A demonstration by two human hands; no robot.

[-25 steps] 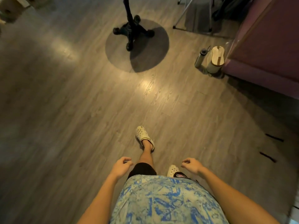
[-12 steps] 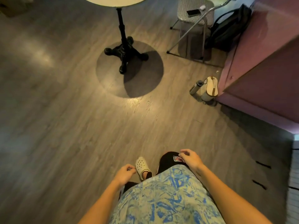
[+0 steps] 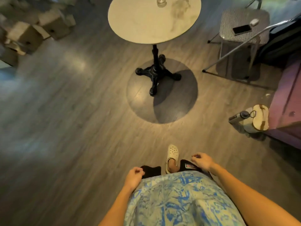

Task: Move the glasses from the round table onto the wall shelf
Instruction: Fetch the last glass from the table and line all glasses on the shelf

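A round pale marble table [image 3: 146, 28] on a black cast-iron pedestal stands ahead at the top of the view. One clear glass [image 3: 161, 1] stands near its far edge, cut off by the frame. My left hand [image 3: 134, 176] hangs low by my hip, fingers loosely curled around nothing. My right hand [image 3: 202, 161] is beside my right thigh, fingers also curled and holding nothing. Both hands are well short of the table. No wall shelf shows in this view.
A checked chair [image 3: 241, 25] with a phone on it stands to the right of the table, beside a slanted metal pole. A purple counter [image 3: 286, 101] fills the right side, with a bottle and bag at its foot. Cardboard boxes [image 3: 31, 31] lie at the upper left.
The view has tilted up and I have walked forward: the table top and glass have come into sight. My hands stay low at my sides, holding nothing.
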